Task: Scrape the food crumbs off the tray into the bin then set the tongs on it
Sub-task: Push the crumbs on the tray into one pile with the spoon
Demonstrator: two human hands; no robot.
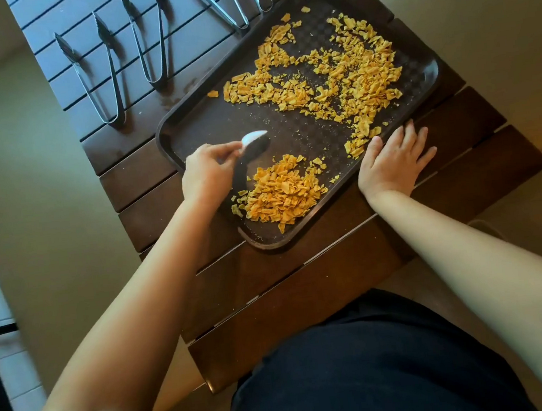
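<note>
My left hand [206, 170] grips a white scraper [253, 138] to gather crumbs [342, 72] into a pile; my right hand [392, 157] lies flat, steadying the tray [431, 82]. Tongs [93, 77] wait on the surface [306, 286].

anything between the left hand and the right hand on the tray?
Yes: in the head view, a heap of crumbs lies on the tray between left hand and right hand.

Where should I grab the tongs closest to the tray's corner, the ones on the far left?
Grab the leftmost tongs near the joined bend, the end nearest you, coming from above. The two arms meet there, so one hand closes round both; farther away they spread wide.
</note>
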